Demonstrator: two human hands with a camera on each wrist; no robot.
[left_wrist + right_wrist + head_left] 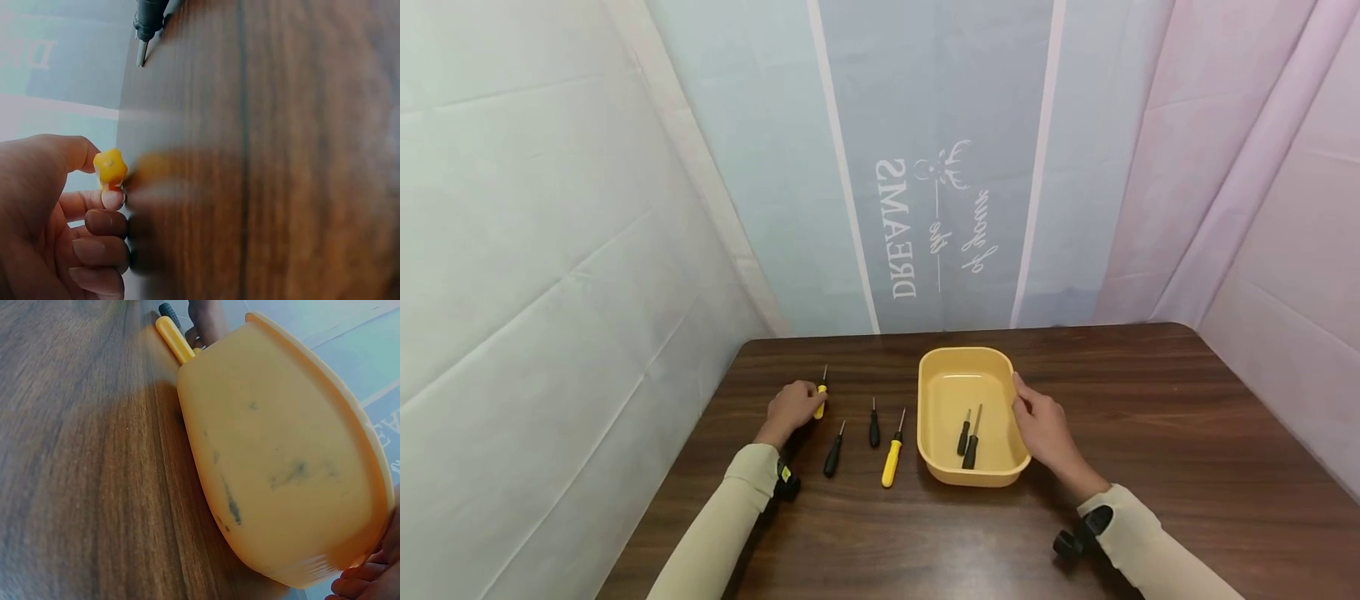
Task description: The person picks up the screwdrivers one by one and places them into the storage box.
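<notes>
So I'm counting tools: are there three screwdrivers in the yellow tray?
No, the yellow tray holds only two black-handled screwdrivers, lying side by side.

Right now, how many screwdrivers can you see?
6: two black ones in the yellow tray, three on the table, one yellow in the left hand. None seem hidden.
</notes>
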